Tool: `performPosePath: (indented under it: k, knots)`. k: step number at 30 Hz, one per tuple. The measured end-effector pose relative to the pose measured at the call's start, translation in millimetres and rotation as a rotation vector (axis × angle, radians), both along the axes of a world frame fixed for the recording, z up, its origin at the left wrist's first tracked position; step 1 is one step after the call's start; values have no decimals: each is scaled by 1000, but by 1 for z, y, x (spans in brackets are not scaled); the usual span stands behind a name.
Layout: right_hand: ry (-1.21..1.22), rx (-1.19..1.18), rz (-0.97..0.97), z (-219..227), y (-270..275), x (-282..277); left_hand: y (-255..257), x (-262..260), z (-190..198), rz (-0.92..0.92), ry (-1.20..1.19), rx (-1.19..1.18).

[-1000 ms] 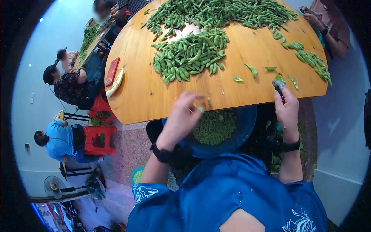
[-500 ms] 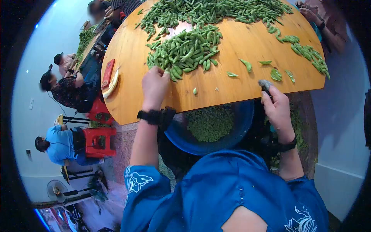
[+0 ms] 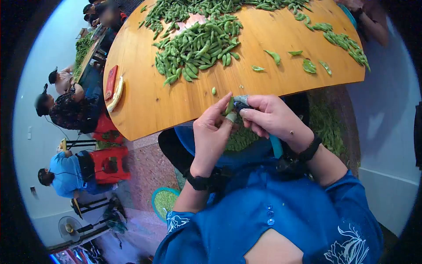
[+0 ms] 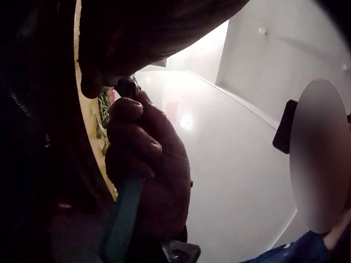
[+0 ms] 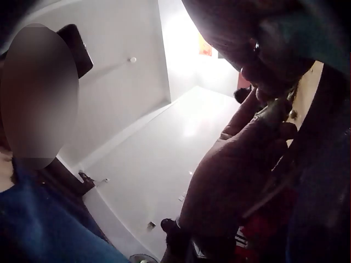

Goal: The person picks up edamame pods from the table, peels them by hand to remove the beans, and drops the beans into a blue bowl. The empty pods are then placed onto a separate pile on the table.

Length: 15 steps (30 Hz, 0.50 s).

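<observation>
Close to the table's front edge, the left hand (image 3: 210, 134) pinches a green bean pod (image 3: 230, 106) between thumb and fingers, with a pale wrap on its thumb tip. Meeting it from the right, the right hand (image 3: 277, 115) curls round a tool with a teal handle (image 3: 276, 147); its working end is hidden near the pod. A grey cover (image 3: 241, 99) wraps a right fingertip. The left wrist view shows the teal handle (image 4: 125, 219) below the right hand's curled fingers (image 4: 134, 134). In the right wrist view the left hand (image 5: 236, 159) is dark.
Whole pods (image 3: 198, 48) lie heaped on the wooden table (image 3: 145, 97). Opened pods (image 3: 309, 66) lie at right, a single bean (image 3: 214, 90) near the edge. Below sits a blue basin (image 3: 185, 135) with shelled beans (image 3: 244, 140). A red object (image 3: 111, 82) lies at left. Other people sit around.
The left hand reached from the table edge to the pod heap, then came back with a pod. The right hand let go of an opened pod on the table and moved left to meet it.
</observation>
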State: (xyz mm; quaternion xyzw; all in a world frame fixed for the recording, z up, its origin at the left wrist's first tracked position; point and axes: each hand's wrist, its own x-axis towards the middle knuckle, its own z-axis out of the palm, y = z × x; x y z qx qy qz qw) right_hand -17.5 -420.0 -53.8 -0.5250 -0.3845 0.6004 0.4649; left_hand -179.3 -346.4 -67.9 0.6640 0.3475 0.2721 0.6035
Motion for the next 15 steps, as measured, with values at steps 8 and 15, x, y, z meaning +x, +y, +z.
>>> performPosePath:
  k: [8, 15]
  knots:
    - [-32, 7, 18, -9, -11, -2, -15, 0, -18, 79, -5, 113]
    - [145, 37, -141, -25, -16, -19, -24, -1, -24, 110, -96, 102]
